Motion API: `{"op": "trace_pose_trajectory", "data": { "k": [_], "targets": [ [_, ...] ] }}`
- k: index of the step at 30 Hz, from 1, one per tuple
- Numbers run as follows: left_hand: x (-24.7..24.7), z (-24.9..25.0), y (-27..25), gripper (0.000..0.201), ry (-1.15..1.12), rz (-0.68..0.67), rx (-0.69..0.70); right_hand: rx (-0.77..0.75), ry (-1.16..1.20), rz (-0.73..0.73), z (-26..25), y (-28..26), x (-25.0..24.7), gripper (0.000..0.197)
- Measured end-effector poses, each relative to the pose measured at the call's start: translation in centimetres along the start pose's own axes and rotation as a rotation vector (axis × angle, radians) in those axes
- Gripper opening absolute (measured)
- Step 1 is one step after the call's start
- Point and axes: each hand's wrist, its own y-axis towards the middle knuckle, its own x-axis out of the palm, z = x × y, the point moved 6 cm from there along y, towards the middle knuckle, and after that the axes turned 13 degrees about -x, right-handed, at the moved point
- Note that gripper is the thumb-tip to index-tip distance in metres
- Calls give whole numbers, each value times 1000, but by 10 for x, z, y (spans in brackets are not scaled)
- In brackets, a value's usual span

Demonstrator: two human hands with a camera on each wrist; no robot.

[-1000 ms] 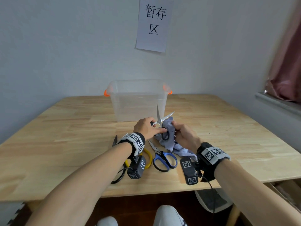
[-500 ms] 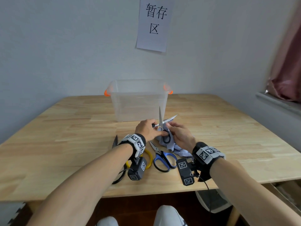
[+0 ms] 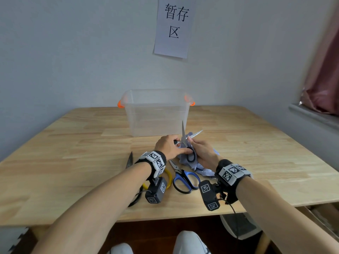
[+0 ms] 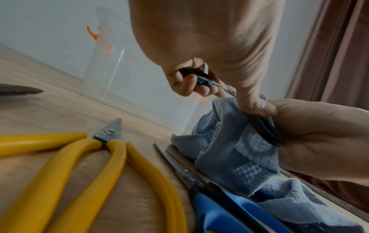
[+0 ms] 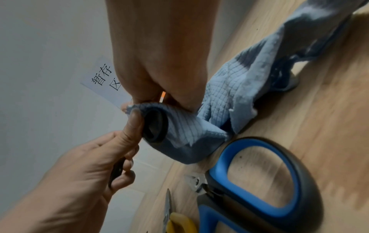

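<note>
Black-handled scissors (image 3: 190, 156) are held upright above the wooden table (image 3: 73, 162), blades spread apart and pointing up toward the wall. My left hand (image 3: 169, 147) grips one black handle (image 4: 201, 80), its thumb on the other loop (image 4: 265, 130). My right hand (image 3: 201, 153) holds a blue-grey cloth (image 3: 185, 158) bunched against the scissors near the pivot and lower loop (image 5: 155, 127). The cloth (image 4: 235, 151) trails down onto the table (image 5: 249, 82).
Blue-handled scissors (image 3: 185, 178) lie shut just under my wrists, yellow-handled shears (image 4: 95, 157) to their left, and a dark blade (image 3: 129, 159) beyond. A clear plastic bin (image 3: 156, 112) with orange latches stands behind. A paper sign (image 3: 173, 26) hangs on the wall.
My right hand slid forward with the cloth, up from the handle loop toward the pivot. The scissors stayed upright with blades spread, and my left hand kept its grip.
</note>
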Motion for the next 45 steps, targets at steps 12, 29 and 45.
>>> {"op": "trace_pose_trajectory", "data": {
  "k": [12,29,45],
  "targets": [
    [-1,0,0,49,4,-17,33,50,106,-90,-1,-6,1,23],
    [-2,-4,5,67,119,-2,-10,13,32,-81,-4,-4,2,24],
    [1,-1,-3,40,202,-53,6,-27,-204,35,-4,-9,6,24]
  ]
}}
